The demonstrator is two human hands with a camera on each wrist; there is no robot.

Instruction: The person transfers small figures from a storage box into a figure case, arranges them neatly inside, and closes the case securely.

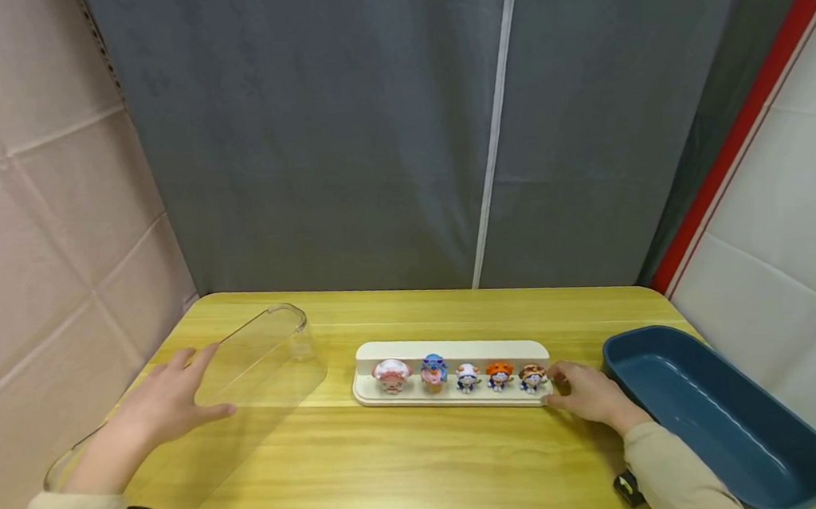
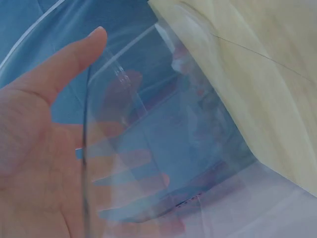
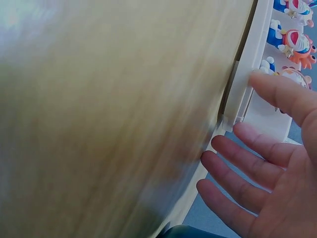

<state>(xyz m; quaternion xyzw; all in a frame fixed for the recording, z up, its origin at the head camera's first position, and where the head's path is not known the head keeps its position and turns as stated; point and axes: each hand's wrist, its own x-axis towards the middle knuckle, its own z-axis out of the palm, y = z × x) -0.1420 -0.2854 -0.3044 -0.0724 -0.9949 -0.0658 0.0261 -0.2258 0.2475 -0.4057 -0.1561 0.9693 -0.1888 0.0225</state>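
Note:
A white display stand [image 1: 451, 349] with a raised back step lies on the table, a row of several small figurines [image 1: 500, 374] standing on it. At its right end is my right hand [image 1: 590, 393]; the thumb [image 3: 277, 91] appears to touch the front edge, and the other fingers extend past the end. On the left, a clear plastic cover [image 1: 262, 370] rests on the table, its outline faint. My left hand [image 1: 163, 397] is spread at the cover's edge. In the left wrist view, its fingers show through the clear wall [image 2: 168, 134] while the thumb stays outside it.
To the right of my right hand sits a deep blue rectangular basin [image 1: 723, 413] on the wooden table [image 1: 367, 465]. A grey curtain [image 1: 341, 132] hangs behind the table. Pale cloth walls [image 1: 36, 196] stand at the sides.

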